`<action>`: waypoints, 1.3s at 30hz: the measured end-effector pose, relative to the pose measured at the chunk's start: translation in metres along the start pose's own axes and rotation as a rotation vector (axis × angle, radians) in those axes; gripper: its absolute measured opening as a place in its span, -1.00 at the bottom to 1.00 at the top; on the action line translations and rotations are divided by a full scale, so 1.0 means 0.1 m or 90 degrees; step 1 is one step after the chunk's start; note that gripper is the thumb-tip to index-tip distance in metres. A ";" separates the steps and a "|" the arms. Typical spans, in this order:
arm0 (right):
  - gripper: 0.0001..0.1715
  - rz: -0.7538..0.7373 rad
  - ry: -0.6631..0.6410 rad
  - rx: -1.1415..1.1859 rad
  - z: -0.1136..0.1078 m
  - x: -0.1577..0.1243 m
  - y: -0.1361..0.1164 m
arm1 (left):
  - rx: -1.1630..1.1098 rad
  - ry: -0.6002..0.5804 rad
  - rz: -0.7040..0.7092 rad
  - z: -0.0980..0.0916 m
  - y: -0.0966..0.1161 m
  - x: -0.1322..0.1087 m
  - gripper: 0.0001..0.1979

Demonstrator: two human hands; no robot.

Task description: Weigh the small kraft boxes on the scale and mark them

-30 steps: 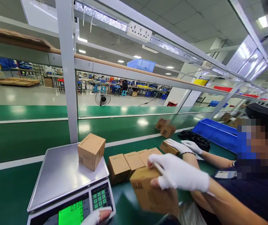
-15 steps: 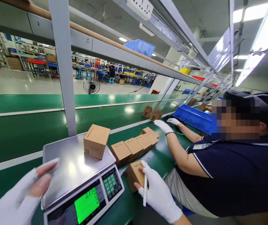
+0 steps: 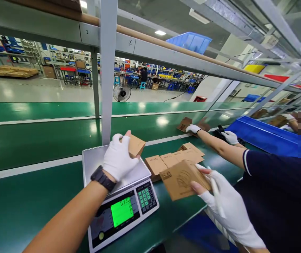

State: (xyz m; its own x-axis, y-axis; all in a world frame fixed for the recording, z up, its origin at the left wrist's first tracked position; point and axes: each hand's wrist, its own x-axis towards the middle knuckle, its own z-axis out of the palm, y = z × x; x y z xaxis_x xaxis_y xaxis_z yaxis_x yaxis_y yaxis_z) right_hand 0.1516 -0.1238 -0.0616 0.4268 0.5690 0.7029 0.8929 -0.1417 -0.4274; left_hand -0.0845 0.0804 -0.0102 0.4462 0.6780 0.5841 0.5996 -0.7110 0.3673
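My left hand point(image 3: 120, 158), in a white glove with bare fingertips, is closed around a small brown cardboard box point(image 3: 136, 144) over the steel pan of a digital scale point(image 3: 95, 163). The lit green display point(image 3: 122, 212) reads 0.330. My right hand point(image 3: 224, 200), gloved the same way, grips a second cardboard box point(image 3: 183, 179) in the air, tilted, its printed side showing. A white pen-like stick point(image 3: 217, 193) is tucked in that hand too. Behind the lifted box, a row of closed cardboard boxes point(image 3: 170, 160) sits on the green belt, partly hidden.
At the right a co-worker point(image 3: 279, 175) reaches across the belt, one gloved hand point(image 3: 193, 129) at an open carton point(image 3: 184, 124). A blue bin point(image 3: 263, 135) stands beyond. A metal post point(image 3: 108, 70) rises behind the scale.
My left hand has moved from beside the scale onto the box there. My right hand has raised its box off the belt. The view has turned right to left; the co-worker now touches a carton.
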 end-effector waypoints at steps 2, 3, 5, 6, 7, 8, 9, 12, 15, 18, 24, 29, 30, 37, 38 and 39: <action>-0.42 -0.123 -0.021 0.018 0.20 0.24 -0.26 | -0.064 0.020 0.010 -0.14 -0.21 -0.10 -0.02; -0.43 -0.182 -0.044 0.031 0.32 0.36 -0.39 | -0.085 0.028 0.005 -0.24 -0.31 -0.18 -0.01; -0.47 -0.278 -0.091 0.042 0.57 0.59 -0.64 | -0.122 0.038 -0.018 -0.43 -0.48 -0.38 -0.03; -0.49 -0.313 -0.114 0.051 0.68 0.69 -0.75 | -0.150 0.038 -0.029 -0.52 -0.52 -0.50 -0.04; -0.51 -0.344 -0.132 0.068 0.78 0.77 -0.86 | -0.187 0.035 -0.040 -0.60 -0.55 -0.62 -0.06; -0.53 -0.369 -0.140 0.099 0.86 0.84 -0.96 | -0.230 0.028 -0.050 -0.65 -0.55 -0.74 -0.08; -0.55 -0.387 -0.135 0.149 0.92 0.88 -1.06 | -0.274 0.025 -0.064 -0.68 -0.54 -0.84 -0.08; -0.61 -0.326 -0.145 0.389 0.96 0.87 -1.34 | -0.352 0.058 -0.123 -0.65 -0.47 -1.01 0.01; -0.50 -0.186 -0.378 0.570 0.90 0.72 -1.63 | -0.371 0.122 -0.201 -0.52 -0.41 -1.02 0.05; -0.48 -0.183 -0.534 0.575 0.88 0.63 -1.89 | -0.388 0.151 -0.237 -0.42 -0.37 -0.98 -0.07; -0.48 -0.198 -0.464 0.458 1.03 0.68 -2.14 | -0.396 0.163 -0.251 -0.41 -0.35 -0.98 -0.09; -0.52 -0.216 -0.447 0.360 1.09 0.65 -2.18 | -0.397 0.146 -0.258 -0.42 -0.36 -0.99 -0.07; -0.52 -0.217 -0.445 0.344 1.09 0.64 -2.19 | -0.393 0.144 -0.253 -0.42 -0.36 -0.99 -0.08; -0.52 -0.237 -0.422 0.339 1.07 0.63 -2.19 | -0.391 0.137 -0.243 -0.41 -0.37 -0.99 -0.07; -0.53 -0.241 -0.420 0.338 1.07 0.63 -2.19 | -0.388 0.135 -0.240 -0.41 -0.38 -0.99 -0.08; -0.54 -0.244 -0.420 0.338 1.08 0.63 -2.18 | -0.386 0.137 -0.237 -0.41 -0.38 -0.99 -0.08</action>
State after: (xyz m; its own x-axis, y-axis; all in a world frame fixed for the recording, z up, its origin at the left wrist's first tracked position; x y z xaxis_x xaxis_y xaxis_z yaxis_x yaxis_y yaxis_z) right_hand -0.0319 0.0301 0.0150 -0.1975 0.8693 0.4532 0.7040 0.4474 -0.5515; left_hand -0.1786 0.0329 -0.0527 0.1081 0.8870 0.4490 0.1856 -0.4617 0.8674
